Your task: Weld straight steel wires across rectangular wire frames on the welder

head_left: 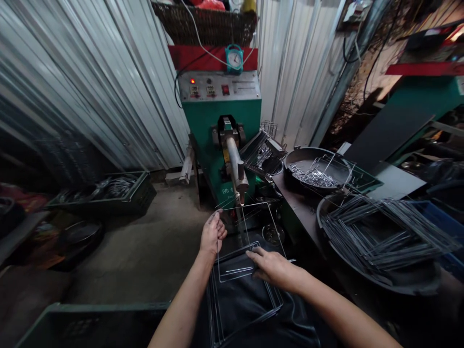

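My left hand point(213, 233) is closed in a pinch on the upper left corner of a thin rectangular wire frame point(218, 263). That frame's top edge meets the electrode tip point(242, 195) of a green spot welder point(201, 125). Lower and to the right, my right hand point(271, 268) has its fingertips together at the end of a thin wire point(246, 226) that runs up toward the electrode; its grip is partly hidden. Beneath both hands, several more wire frames point(214, 314) lie over dark, shiny material on my lap.
On the right bench point(295, 195), one round pan point(308, 153) holds small metal pieces and another pan point(322, 237) holds stacked wire frames. A green crate point(145, 195) of metal parts stands at left. Another crate point(54, 314) is at lower left. A clock point(234, 59) hangs on the welder.
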The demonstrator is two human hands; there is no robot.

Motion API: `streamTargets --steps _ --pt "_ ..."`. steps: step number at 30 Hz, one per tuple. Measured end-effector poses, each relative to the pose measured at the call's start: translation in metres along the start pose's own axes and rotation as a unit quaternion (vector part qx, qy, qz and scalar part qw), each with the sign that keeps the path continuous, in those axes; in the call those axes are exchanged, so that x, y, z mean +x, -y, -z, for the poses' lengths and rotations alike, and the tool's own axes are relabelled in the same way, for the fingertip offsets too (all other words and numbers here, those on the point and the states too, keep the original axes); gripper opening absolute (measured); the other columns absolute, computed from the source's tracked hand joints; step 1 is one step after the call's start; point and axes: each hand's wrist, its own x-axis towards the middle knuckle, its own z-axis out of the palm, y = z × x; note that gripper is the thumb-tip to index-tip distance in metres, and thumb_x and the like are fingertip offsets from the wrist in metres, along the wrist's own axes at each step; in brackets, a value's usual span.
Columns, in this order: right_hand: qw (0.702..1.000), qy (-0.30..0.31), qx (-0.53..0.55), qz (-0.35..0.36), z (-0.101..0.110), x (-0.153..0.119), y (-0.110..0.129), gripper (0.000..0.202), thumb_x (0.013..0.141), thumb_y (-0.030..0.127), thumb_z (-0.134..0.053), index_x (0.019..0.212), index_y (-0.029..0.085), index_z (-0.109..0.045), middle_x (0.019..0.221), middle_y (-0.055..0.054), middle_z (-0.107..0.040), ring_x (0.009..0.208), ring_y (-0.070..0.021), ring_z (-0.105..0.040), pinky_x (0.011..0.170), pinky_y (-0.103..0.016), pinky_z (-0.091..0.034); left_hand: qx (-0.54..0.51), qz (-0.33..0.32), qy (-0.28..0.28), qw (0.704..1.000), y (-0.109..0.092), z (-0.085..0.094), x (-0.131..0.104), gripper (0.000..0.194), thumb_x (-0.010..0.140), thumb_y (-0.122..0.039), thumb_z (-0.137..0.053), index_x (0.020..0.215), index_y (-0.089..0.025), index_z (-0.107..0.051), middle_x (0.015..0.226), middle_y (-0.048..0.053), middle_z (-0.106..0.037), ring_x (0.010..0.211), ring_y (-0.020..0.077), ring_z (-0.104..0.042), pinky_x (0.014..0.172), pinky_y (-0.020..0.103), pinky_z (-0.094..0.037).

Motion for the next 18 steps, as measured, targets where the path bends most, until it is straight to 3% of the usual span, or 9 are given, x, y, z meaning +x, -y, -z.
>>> streamTargets --steps 13,18 --pt "1.0 0.006 -0.006 -0.005 0.013 0.01 0.002 0.057 0.076 0.025 -0.059 0.127 0.019 -0.035 0.112 -0.011 -0.05 0.09 -0.0225 -0.057 0.073 -0.031 -0.045 0.008 -0.004 -0.014 1.0 -0.003 -0.004 0.011 0.029 0.067 -0.034 -0.062 0.087 -0.016 -0.054 0.043 -0.012 -0.023 0.03 0.0011 -0.018 0.03 0.013 -0.014" --pt "0.999 -0.027 0.037 0.011 0.008 0.008 -0.003 0.055 0.074 0.028 -0.06 0.125 0.021 -0.039 0.11 -0.009 -0.051 0.091 -0.0203 -0.056 0.075 -0.03 -0.045 0.096 -0.013 0.0 0.995 0.001 0.008 -0.016 0.039 0.072 -0.046 -0.053 0.099 -0.018 -0.053 0.05 -0.008 -0.038 0.034 0.0029 -0.032 0.032 0.014 -0.023"
